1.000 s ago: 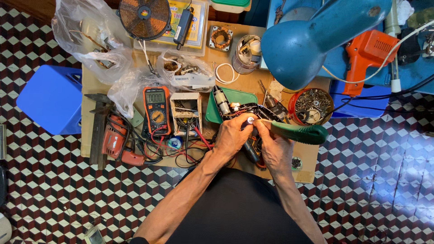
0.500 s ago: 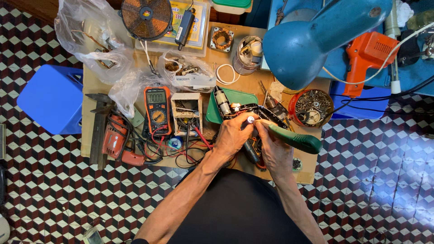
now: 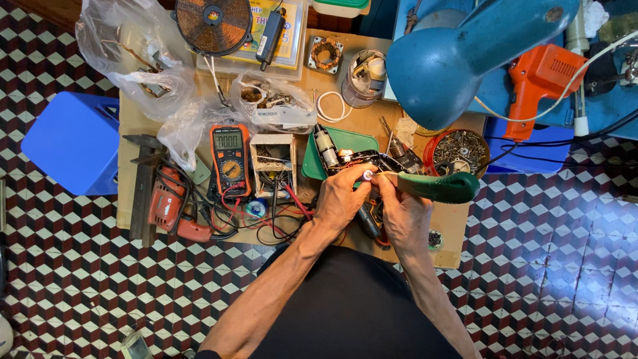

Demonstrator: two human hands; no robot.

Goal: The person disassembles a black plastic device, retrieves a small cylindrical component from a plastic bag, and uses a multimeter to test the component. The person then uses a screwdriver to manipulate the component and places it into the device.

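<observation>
My left hand (image 3: pixel 340 196) and my right hand (image 3: pixel 403 214) meet over the front of a wooden board (image 3: pixel 133 123). The right hand grips a green power-tool body (image 3: pixel 438 187) that points right, with dark inner parts showing at its left end. My left hand's fingertips pinch a small white round piece (image 3: pixel 367 175) against that end. A green tray (image 3: pixel 351 138) with a small motor part (image 3: pixel 326 147) lies just behind the hands. A black and orange tool (image 3: pixel 369 219) lies partly hidden under my hands.
Left of the hands are an orange multimeter (image 3: pixel 229 159) with red leads, a small open box (image 3: pixel 274 158) and a red drill (image 3: pixel 170 207). A red bowl of screws (image 3: pixel 458 149), a blue lamp (image 3: pixel 458 56) and an orange gun-shaped tool (image 3: pixel 539 74) sit right. A blue stool (image 3: pixel 70 143) stands left.
The green tool body has lifted and turned a little in my right hand. Both hands stay in the same spot, fingers shifting at the tool's left end.
</observation>
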